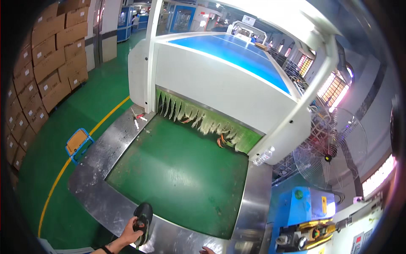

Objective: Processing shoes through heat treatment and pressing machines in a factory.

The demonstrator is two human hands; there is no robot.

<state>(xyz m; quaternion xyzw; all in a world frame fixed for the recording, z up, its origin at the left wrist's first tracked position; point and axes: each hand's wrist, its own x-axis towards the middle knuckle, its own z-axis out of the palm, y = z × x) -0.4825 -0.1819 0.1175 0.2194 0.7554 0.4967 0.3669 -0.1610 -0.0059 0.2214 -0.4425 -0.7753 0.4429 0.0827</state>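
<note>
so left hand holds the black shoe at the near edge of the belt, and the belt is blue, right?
Not quite. The left hand does hold the black shoe at the near edge, but the belt is green, as the head view shows. Blue is only the top of the machine behind.

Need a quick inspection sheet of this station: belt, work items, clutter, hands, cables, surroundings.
Surface: green belt in a steel frame, bare in the middle.
Job's things: dark shoe at the near frame edge; another shoe under the tunnel's strip curtain.
Clutter: small tools on the frame's far left corner.
Hands: left hand grips the dark shoe; right hand barely in view, state unclear.
Cables: nothing seen.
Surroundings: stacked cartons, blue stool, fan.
</note>
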